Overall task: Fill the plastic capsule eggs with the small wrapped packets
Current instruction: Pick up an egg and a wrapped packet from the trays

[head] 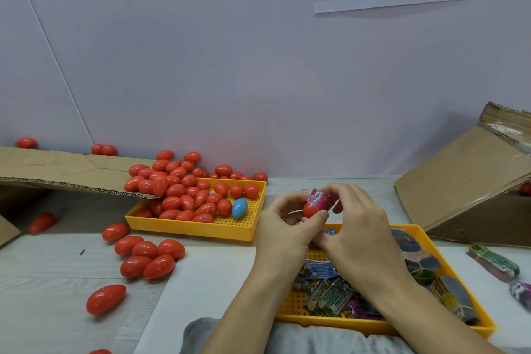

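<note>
- Two hands meet just right of frame centre in the head view: the left hand (283, 220) has its fingers and thumb curled round a red egg half (311, 209), and the right hand (355, 220) pinches a pink packet (320, 197) standing in the half's mouth.
- The packet sticks well out of the shell; how deep it sits is probably shallow, though fingers hide the rim.
- Below the hands, the near yellow tray (462, 315) holds more wrapped packets; the far yellow tray (201, 228), centre left, holds heaped red eggs and one blue egg (239, 208).
- Risk: a stiff wrapper may spring back or catch the seam, so the shell would not close; a hard push could slip the smooth half from the left fingers.
</note>
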`<action>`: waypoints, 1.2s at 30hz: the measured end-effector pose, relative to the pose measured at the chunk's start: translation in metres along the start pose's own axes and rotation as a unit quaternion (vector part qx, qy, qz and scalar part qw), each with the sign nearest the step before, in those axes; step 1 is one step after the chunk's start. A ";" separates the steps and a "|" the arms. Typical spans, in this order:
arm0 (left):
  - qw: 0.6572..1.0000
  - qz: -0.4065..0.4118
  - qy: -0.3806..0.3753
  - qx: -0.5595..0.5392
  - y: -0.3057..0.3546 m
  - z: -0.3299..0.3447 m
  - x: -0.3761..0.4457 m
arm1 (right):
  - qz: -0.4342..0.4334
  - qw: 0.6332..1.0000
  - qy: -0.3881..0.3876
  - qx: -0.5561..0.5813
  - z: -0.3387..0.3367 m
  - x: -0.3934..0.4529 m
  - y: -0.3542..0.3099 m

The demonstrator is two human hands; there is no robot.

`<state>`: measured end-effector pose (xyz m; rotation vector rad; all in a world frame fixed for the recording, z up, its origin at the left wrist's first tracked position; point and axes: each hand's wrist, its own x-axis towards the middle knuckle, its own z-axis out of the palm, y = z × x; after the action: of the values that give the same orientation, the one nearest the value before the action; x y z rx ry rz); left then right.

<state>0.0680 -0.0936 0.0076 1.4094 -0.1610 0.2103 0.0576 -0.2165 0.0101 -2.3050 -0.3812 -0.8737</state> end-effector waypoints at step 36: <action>0.998 0.001 -0.051 0.045 0.004 0.000 -0.005 | -0.034 0.994 -0.028 0.098 -0.006 0.005 0.004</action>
<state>0.0625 -0.0935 0.0105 1.5103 -0.2392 0.1481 0.0604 -0.2231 0.0145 -2.1489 -0.5482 -0.7681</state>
